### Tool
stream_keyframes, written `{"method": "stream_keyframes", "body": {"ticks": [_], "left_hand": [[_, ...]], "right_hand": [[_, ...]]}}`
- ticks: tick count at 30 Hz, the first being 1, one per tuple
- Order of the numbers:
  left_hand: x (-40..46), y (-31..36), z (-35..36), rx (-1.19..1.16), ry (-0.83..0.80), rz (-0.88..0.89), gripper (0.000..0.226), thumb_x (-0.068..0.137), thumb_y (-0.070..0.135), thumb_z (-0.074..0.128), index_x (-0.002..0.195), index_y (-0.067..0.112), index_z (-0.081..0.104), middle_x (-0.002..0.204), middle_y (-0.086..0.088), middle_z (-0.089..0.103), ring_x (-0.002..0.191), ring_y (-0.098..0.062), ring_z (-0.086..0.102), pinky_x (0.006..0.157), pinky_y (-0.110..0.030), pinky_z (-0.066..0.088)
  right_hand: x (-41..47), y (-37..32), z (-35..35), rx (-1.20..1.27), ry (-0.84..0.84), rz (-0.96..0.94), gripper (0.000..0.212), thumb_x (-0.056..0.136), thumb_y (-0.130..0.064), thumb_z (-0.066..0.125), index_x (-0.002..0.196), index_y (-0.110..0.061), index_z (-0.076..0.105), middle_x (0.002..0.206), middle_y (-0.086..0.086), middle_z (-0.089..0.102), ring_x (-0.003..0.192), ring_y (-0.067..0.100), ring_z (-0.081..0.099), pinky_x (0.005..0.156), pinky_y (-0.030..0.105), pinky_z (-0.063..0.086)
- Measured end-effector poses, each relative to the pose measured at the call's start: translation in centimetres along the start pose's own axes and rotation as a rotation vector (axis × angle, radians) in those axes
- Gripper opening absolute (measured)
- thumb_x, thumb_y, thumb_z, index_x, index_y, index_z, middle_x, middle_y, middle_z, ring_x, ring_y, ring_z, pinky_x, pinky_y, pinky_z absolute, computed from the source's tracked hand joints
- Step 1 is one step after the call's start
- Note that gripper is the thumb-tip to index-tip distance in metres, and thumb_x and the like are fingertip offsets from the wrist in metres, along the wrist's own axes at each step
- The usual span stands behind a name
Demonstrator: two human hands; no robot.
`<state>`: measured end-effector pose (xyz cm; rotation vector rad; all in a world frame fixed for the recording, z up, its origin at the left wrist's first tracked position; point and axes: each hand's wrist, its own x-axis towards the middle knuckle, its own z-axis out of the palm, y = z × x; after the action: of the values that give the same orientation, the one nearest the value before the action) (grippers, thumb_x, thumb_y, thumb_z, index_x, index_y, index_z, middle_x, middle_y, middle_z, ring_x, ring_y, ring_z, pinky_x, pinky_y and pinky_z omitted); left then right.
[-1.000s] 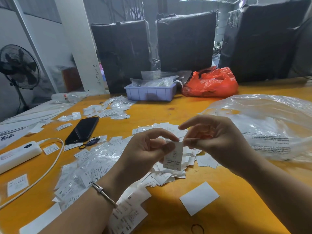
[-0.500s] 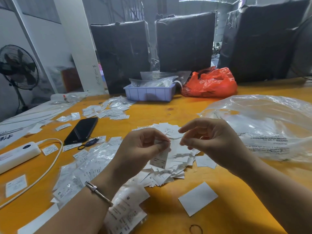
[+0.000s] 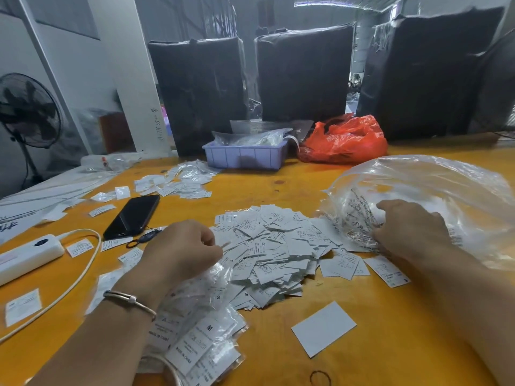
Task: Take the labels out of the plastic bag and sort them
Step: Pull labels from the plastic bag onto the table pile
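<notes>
A phone (image 3: 132,215), a power strip (image 3: 26,256), a lavender bin (image 3: 245,157) and a red bag (image 3: 344,140) ring the orange surface (image 3: 390,344). Loose labels (image 3: 274,252), lying every which way, heap at its centre. The left hand (image 3: 181,250), curled tight, pinches one at the heap's edge; the right hand (image 3: 409,229), fingers bent, grasps the clear plastic bag (image 3: 434,196) lying just right.

One head-worn wide-angle view looks forward and steeply down across the orange wooden table (image 3: 320,190). It sits close above the person's forearms, which enter from the near edge. The facing runs toward the far black wrapped bales (image 3: 303,73); straight lines bow near the left and right borders.
</notes>
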<state>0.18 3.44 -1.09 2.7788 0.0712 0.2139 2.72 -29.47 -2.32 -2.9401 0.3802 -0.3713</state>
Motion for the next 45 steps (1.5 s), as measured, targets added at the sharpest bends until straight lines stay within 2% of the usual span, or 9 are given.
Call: {"method": "stream_keyframes", "body": {"ticks": [9, 18, 25, 29, 32, 35, 37, 41, 45], "left_hand": [[-0.2, 0.6, 0.5, 0.025, 0.090, 0.035, 0.008, 0.079, 0.031, 0.061, 0.073, 0.030, 0.066, 0.077, 0.016, 0.062, 0.075, -0.004, 0.056, 0.057, -0.023, 0.040], [-0.9, 1.6, 1.2, -0.173, 0.147, 0.138, 0.011, 0.080, 0.026, 0.065, 0.070, 0.028, 0.068, 0.079, 0.015, 0.064, 0.077, -0.002, 0.057, 0.064, -0.025, 0.045], [-1.4, 2.1, 1.5, -0.256, 0.136, 0.170, 0.011, 0.080, 0.022, 0.064, 0.072, 0.027, 0.070, 0.080, 0.014, 0.065, 0.080, -0.003, 0.059, 0.073, -0.029, 0.050], [-1.4, 2.3, 1.7, -0.302, 0.134, 0.203, 0.010, 0.079, 0.025, 0.064, 0.072, 0.026, 0.071, 0.081, 0.014, 0.065, 0.082, -0.001, 0.058, 0.078, -0.031, 0.051], [-1.6, 2.7, 1.9, -0.413, 0.113, 0.257, 0.011, 0.082, 0.020, 0.067, 0.076, 0.028, 0.072, 0.081, 0.016, 0.067, 0.081, 0.002, 0.060, 0.074, -0.024, 0.050], [-2.0, 3.3, 2.2, -0.577, -0.006, 0.311, 0.011, 0.084, 0.035, 0.071, 0.095, 0.033, 0.073, 0.092, 0.025, 0.069, 0.090, 0.007, 0.063, 0.073, -0.017, 0.048], [-2.2, 3.8, 2.4, -0.639, -0.128, 0.338, 0.040, 0.079, 0.055, 0.069, 0.113, 0.036, 0.067, 0.105, 0.027, 0.068, 0.100, 0.011, 0.061, 0.075, -0.012, 0.047], [-2.6, 4.4, 2.6, -0.731, -0.232, 0.350, 0.053, 0.073, 0.049, 0.076, 0.122, 0.037, 0.060, 0.113, 0.017, 0.071, 0.105, 0.007, 0.064, 0.084, -0.012, 0.052], [-2.5, 4.3, 2.4, -0.863, -0.208, 0.294, 0.021, 0.081, 0.014, 0.079, 0.100, 0.015, 0.072, 0.088, 0.002, 0.077, 0.084, -0.008, 0.072, 0.072, -0.015, 0.054]], "right_hand": [[0.3, 0.0, 0.2, -0.008, 0.143, -0.027, 0.007, 0.081, -0.018, 0.068, 0.080, -0.024, 0.072, 0.084, -0.002, 0.068, 0.090, 0.024, 0.061, 0.083, 0.036, 0.030], [0.1, 0.4, -0.2, 0.345, 0.221, -0.040, 0.023, 0.076, 0.003, 0.064, 0.089, -0.014, 0.073, 0.076, 0.002, 0.067, 0.090, 0.029, 0.060, 0.091, 0.049, 0.045], [0.2, 0.4, 0.0, 0.371, 0.334, 0.021, 0.025, 0.078, 0.002, 0.059, 0.087, -0.019, 0.069, 0.075, -0.003, 0.064, 0.085, 0.026, 0.055, 0.093, 0.040, 0.031], [-0.2, -0.1, -0.4, 0.580, 0.392, -0.013, 0.019, 0.077, -0.001, 0.066, 0.084, -0.017, 0.072, 0.075, -0.002, 0.067, 0.078, 0.024, 0.061, 0.086, 0.042, 0.048], [-1.6, -1.5, -1.5, 1.049, 0.228, -0.081, 0.020, 0.073, 0.003, 0.073, 0.081, -0.016, 0.073, 0.073, 0.004, 0.070, 0.062, 0.014, 0.062, 0.059, 0.025, 0.050], [-3.6, -4.0, -2.1, 1.355, -0.181, -0.179, 0.023, 0.070, 0.005, 0.074, 0.081, -0.015, 0.074, 0.073, 0.007, 0.073, 0.063, 0.014, 0.065, 0.062, 0.024, 0.050], [-4.9, -5.2, -1.9, 1.365, -0.349, -0.278, 0.022, 0.069, 0.002, 0.075, 0.084, -0.015, 0.074, 0.076, 0.009, 0.073, 0.065, 0.018, 0.067, 0.065, 0.027, 0.051], [-6.2, -6.4, -1.3, 1.368, -0.402, -0.445, 0.022, 0.073, 0.006, 0.073, 0.090, -0.008, 0.073, 0.073, 0.012, 0.072, 0.066, 0.021, 0.068, 0.059, 0.020, 0.051], [-5.7, -6.0, -0.8, 1.399, -0.352, -0.420, 0.026, 0.073, 0.005, 0.074, 0.095, -0.010, 0.072, 0.077, 0.011, 0.072, 0.066, 0.019, 0.068, 0.059, 0.020, 0.051]]}}
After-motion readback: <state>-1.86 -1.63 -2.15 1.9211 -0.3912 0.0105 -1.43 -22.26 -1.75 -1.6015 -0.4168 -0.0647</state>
